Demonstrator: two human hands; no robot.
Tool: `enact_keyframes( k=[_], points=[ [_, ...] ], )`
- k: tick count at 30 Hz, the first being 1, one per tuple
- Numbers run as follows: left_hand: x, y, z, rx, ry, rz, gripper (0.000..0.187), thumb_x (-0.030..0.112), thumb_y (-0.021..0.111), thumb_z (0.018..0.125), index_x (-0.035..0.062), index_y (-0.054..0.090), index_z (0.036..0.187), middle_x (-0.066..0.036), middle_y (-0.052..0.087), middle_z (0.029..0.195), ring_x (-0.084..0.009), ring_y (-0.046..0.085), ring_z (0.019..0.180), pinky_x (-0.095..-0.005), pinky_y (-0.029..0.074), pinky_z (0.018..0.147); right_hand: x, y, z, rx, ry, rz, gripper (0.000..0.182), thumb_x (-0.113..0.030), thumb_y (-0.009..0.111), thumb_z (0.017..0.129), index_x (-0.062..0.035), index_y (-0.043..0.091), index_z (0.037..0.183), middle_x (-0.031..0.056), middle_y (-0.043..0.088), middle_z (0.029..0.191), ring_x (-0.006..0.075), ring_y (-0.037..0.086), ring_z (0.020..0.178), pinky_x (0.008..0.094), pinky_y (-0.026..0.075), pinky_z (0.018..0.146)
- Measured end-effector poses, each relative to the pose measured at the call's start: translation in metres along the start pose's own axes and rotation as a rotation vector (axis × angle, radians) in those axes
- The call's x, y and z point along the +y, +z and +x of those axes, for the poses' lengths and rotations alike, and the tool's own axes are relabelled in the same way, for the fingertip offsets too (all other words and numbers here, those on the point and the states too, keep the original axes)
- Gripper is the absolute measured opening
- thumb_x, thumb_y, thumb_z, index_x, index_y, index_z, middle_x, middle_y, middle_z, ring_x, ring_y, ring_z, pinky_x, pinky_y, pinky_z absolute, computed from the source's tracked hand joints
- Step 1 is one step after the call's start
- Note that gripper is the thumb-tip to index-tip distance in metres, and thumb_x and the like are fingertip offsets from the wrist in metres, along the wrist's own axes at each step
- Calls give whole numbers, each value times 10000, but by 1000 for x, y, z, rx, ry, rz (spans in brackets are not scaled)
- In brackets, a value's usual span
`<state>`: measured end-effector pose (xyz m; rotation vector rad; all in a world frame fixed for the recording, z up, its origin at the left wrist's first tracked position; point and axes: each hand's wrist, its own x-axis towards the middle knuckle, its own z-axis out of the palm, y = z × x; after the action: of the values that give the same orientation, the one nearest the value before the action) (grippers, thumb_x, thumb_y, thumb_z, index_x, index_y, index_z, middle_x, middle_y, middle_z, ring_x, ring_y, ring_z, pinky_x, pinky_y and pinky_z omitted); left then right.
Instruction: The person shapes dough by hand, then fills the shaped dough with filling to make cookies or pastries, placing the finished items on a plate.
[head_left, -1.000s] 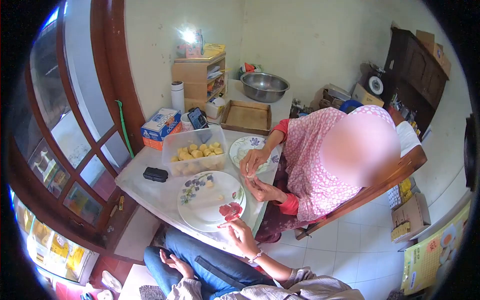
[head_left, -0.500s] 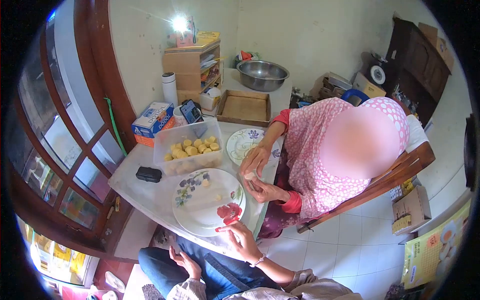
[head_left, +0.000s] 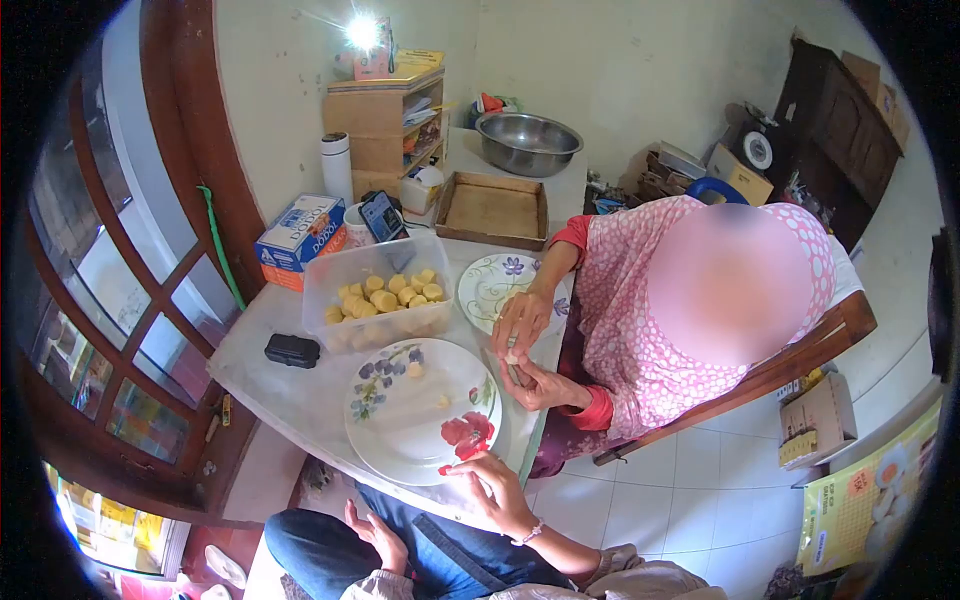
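Note:
My left hand [head_left: 376, 538] is held above my lap with its palm up and fingers apart, and I see nothing in it. At the near rim of a large white plate [head_left: 400, 440], my right hand [head_left: 495, 492] has its fingers stretched out, close to the painted red flower [head_left: 467, 436]. Two small pale pieces of dough lie on this plate, one near the top [head_left: 414, 370] and one by the middle [head_left: 444, 401]. Beyond it stands a clear plastic tub [head_left: 335, 342] holding several yellow rounds [head_left: 385, 300].
Across the table, another person's hands [head_left: 525, 350] pinch a small pale piece over a second floral plate [head_left: 478, 283]. A black case [head_left: 292, 350], a phone [head_left: 381, 217], a blue-and-orange box [head_left: 300, 240], a wooden tray [head_left: 493, 212] and a steel basin [head_left: 530, 145] stand around.
The view has shifted slightly. My right hand stays by the plate's near rim and my left stays over my lap. The other person's fingers have moved a little around the pale piece.

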<state>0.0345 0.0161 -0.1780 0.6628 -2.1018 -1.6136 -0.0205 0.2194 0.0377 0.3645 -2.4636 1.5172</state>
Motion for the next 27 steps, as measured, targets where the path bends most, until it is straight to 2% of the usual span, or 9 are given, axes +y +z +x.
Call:
enact_keyframes(
  k=[2, 7, 11, 16, 24, 27],
  points=[
    [-10, 1, 1, -28, -10, 22, 541, 298, 385, 1006, 1, 256, 1439, -197, 282, 1463, -327, 266, 1362, -449, 173, 1136, 0, 0, 1, 22, -72, -19, 195, 3, 556, 870, -45, 662, 1026, 102, 626, 887, 249, 596, 822, 348, 469, 770],
    [-23, -7, 1, -73, -68, 111, 599, 394, 324, 1027, -15, 217, 1450, -213, 258, 1477, -340, 248, 1375, -457, 173, 1131, -2, -1, 2, -8, -49, -31, 210, 8, 556, 862, -49, 664, 1033, 105, 625, 902, 245, 599, 833, 343, 472, 765],
    [-26, -15, 4, -49, -108, 96, 612, 409, 323, 1028, -11, 210, 1458, -215, 260, 1480, -344, 263, 1371, -458, 176, 1130, -3, -2, 1, -20, 14, -31, 198, 28, 558, 859, -30, 686, 998, 96, 644, 912, 225, 610, 886, 316, 480, 795],
    [-41, -13, 5, -36, -154, 119, 620, 440, 317, 1027, -9, 238, 1448, -212, 294, 1457, -341, 290, 1349, -453, 190, 1124, -7, -4, 5, -28, 6, -12, 216, 25, 553, 853, -40, 676, 1019, 98, 637, 914, 231, 600, 854, 327, 473, 770],
    [-14, -8, 4, -216, -269, 219, 622, 464, 326, 1011, 26, 260, 1448, -211, 328, 1417, -361, 309, 1330, -461, 219, 1110, -8, -5, 6, -33, -24, -38, 233, 32, 546, 846, -45, 662, 1033, 102, 636, 924, 244, 600, 837, 346, 469, 761],
    [-23, -8, 3, -217, -234, 253, 619, 472, 318, 1010, 33, 267, 1443, -212, 340, 1401, -364, 318, 1327, -469, 230, 1101, -7, -5, 7, -32, -32, -42, 238, 35, 545, 847, -50, 662, 1036, 101, 629, 917, 241, 597, 822, 344, 465, 748]
  ],
)
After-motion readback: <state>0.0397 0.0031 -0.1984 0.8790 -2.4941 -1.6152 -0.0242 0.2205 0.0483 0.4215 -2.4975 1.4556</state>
